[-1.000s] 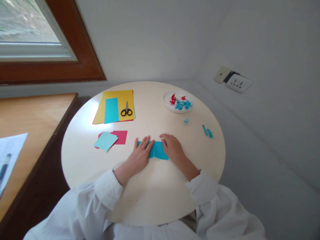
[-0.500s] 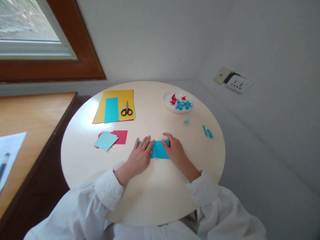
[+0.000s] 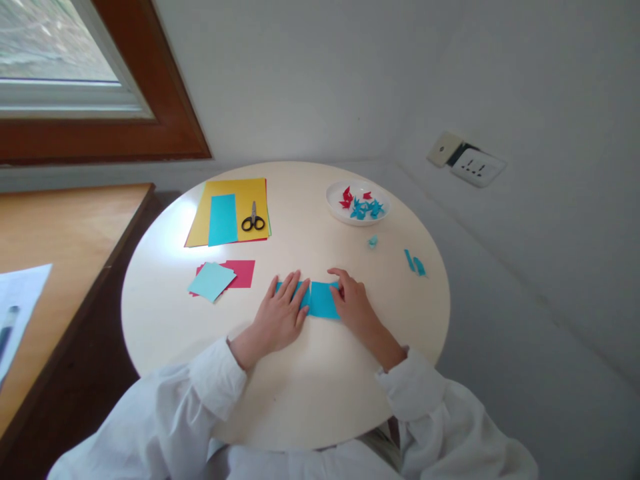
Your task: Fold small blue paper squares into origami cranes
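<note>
A blue paper (image 3: pixel 325 301) lies across the middle of the round table, with a narrow line or gap running down it. My left hand (image 3: pixel 283 308) rests flat on the left part with its fingers spread. At the right edge, my right hand (image 3: pixel 353 297) pinches the paper between thumb and fingers, its index finger curled above. Whether the two halves are fully separate, I cannot tell. Left of my hands, a pale blue square of paper (image 3: pixel 213 282) sits over pink-red paper (image 3: pixel 243 274).
Scissors (image 3: pixel 253 219) and a blue strip (image 3: pixel 223 220) lie on yellow sheets (image 3: pixel 250 189) at the back left. A white plate (image 3: pixel 333 211) holds small red and blue folded papers. A pale blue scrap (image 3: pixel 373 242) and blue scraps (image 3: pixel 415 263) lie to the right.
My right hand has shifted slightly right with the paper's right part. The raised crease has flattened, and a gap now shows along it. My left hand has stayed nearly in place.
</note>
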